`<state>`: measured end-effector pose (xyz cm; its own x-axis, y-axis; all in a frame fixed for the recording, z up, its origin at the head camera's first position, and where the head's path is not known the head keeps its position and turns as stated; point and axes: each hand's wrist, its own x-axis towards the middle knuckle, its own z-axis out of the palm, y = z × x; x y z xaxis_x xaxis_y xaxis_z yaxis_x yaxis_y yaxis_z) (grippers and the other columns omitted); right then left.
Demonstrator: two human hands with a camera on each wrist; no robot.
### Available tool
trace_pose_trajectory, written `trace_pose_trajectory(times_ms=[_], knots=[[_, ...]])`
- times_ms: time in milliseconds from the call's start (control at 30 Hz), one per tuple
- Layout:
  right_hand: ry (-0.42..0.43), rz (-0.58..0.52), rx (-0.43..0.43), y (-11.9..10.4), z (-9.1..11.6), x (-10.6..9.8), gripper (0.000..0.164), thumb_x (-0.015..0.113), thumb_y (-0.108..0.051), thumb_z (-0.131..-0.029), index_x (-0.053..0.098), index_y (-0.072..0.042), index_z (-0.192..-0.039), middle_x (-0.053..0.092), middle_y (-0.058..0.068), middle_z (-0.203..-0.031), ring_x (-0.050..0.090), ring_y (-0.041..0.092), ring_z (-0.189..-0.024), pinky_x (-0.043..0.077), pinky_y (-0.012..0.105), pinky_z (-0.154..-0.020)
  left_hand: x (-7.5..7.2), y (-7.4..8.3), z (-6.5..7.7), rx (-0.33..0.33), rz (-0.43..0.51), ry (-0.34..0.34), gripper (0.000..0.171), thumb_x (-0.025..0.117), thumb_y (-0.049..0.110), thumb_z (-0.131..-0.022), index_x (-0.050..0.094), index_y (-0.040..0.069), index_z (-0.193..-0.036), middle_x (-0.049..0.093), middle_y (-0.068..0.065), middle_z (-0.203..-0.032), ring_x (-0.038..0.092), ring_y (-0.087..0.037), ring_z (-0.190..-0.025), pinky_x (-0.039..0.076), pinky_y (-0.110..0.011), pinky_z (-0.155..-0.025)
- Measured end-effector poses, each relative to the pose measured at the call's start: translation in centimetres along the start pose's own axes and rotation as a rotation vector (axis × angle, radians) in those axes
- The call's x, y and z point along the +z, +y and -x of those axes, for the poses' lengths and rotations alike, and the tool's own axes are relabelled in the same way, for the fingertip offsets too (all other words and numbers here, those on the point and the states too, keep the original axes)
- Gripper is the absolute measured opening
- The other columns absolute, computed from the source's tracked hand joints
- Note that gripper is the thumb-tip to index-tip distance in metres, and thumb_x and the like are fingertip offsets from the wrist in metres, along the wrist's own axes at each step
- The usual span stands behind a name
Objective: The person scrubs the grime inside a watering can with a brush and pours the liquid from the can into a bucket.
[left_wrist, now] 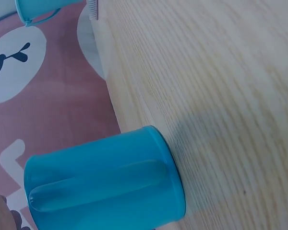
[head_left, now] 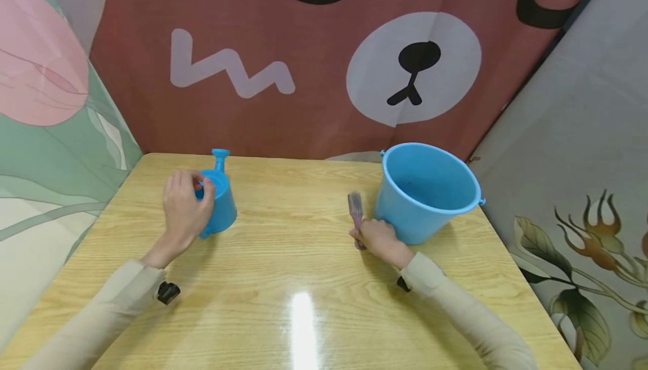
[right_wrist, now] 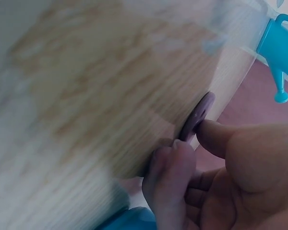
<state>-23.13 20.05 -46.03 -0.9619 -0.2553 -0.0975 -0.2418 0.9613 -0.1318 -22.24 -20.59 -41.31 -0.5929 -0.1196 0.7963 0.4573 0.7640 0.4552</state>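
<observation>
My left hand (head_left: 186, 204) is at the top of a blue watering can (head_left: 223, 207), thumb and fingers pinching a small reddish thing (head_left: 198, 186) by its rim. What that thing is I cannot tell; the fingers cover most of it. In the left wrist view, the can (left_wrist: 105, 187) stands on the table, with its long handle facing the camera. My right hand (head_left: 381, 240) pinches the handle of a purple hairbrush (head_left: 355, 207) between thumb and fingers. Its bristled head points toward the back of the table, low over the wood.
Right beside my right hand stands a large blue bucket (head_left: 410, 224), lugs on its rim. The wooden table (head_left: 283, 257) runs back to a brown hanging cloth (head_left: 314, 128) with a bear face. A grey flowered cloth (head_left: 557, 162) borders the right side.
</observation>
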Motion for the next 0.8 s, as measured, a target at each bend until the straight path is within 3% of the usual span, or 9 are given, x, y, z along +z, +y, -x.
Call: trace_pose_trajectory(times_ms=[300,800], knots=[[0.025,0.004,-0.006,0.04,0.21,-0.07,0.041,0.059,-0.036,-0.099,0.057,-0.008,-0.069,0.059,0.008,-0.067,0.058,0.023,-0.053,0.049,0.040,-0.049,0.02,-0.19,0.34,-0.027,0.007,0.007,0.019,0.052,0.011,-0.091,0.056,-0.007,-0.094,0.049,-0.018,-0.081,0.044,-0.031,-0.074,0.029,-0.040,-0.069],[-0.034,-0.013,0.007,-0.10,-0.11,-0.48,0.040,0.059,-0.037,-0.099,0.057,-0.011,-0.068,0.055,0.003,-0.064,0.055,0.019,-0.052,0.048,0.036,-0.050,-0.21,-0.59,0.82,-0.029,0.011,0.012,0.018,0.053,0.009,-0.091,0.057,-0.007,-0.096,0.050,-0.019,-0.081,0.045,-0.032,-0.073,0.029,-0.039,-0.067]])
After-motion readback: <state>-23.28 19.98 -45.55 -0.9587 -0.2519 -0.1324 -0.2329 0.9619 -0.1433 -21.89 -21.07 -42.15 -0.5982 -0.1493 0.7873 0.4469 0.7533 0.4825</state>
